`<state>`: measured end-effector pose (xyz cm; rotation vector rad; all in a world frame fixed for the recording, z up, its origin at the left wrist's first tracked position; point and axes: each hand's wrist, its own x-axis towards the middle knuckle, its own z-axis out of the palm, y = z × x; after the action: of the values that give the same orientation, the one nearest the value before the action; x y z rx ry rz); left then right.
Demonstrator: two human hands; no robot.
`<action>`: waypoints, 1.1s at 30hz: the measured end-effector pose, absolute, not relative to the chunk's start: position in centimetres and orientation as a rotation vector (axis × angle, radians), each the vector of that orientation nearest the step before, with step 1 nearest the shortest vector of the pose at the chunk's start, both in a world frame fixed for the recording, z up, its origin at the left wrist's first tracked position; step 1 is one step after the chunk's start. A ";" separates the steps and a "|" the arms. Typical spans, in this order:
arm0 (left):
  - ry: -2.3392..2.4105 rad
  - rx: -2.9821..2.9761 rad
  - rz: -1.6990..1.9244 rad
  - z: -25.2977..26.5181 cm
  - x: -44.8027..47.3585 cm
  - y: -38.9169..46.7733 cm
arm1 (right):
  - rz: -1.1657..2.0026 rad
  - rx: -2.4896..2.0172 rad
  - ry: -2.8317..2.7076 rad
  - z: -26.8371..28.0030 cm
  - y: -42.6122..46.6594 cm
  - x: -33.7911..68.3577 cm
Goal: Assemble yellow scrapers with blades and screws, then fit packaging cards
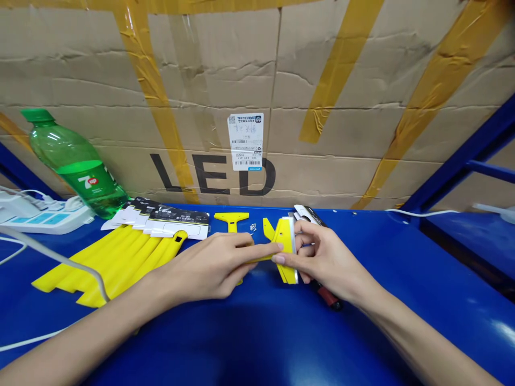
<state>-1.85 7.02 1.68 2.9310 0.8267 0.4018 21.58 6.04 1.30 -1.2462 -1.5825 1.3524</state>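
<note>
A yellow scraper (285, 238) with a metal blade along its right edge is held between my two hands, above the blue surface. My left hand (217, 262) closes round its handle, index finger stretched onto the head. At the blade side, my right hand (322, 257) pinches the head between thumb and fingers. Behind my left hand lies another yellow scraper part (231, 216), T-shaped, with several small screws (252, 228) beside it. A small yellow piece (267, 228) shows just behind the held scraper. Under my right hand is a red and black tool (330, 297), mostly hidden.
Several yellow handles (132, 262) with black-and-white cards (173, 221) lie at left. A green 7up bottle (80, 166) leans behind them, near a white power strip (52, 217) and cables. A cardboard box (225, 69) stands along the back; a blue metal post (454, 161) rises at right.
</note>
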 end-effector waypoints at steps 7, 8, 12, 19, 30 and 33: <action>0.796 2.977 0.542 1.4 -2.3 7.4 | 1.570 -1.115 -1.580 1.7 6.5 23.0; 0.796 2.979 0.544 1.3 -2.3 7.4 | 1.573 -1.124 -1.585 1.7 6.5 23.2; 0.789 2.968 0.530 1.1 -2.4 7.3 | 1.506 -1.178 -1.602 1.6 6.6 23.1; 0.768 2.979 0.571 1.1 -2.2 7.3 | 1.510 -1.181 -1.522 1.6 6.3 22.7; 0.785 2.996 0.528 1.1 -2.5 7.0 | 1.437 -1.231 -1.581 1.8 6.3 22.4; 0.805 3.011 0.495 1.1 -2.6 7.0 | 1.433 -1.282 -1.573 2.0 6.2 22.2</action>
<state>-2.59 7.00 1.05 3.0108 0.8046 0.4951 22.16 6.16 1.98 -1.2818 -1.5730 1.4332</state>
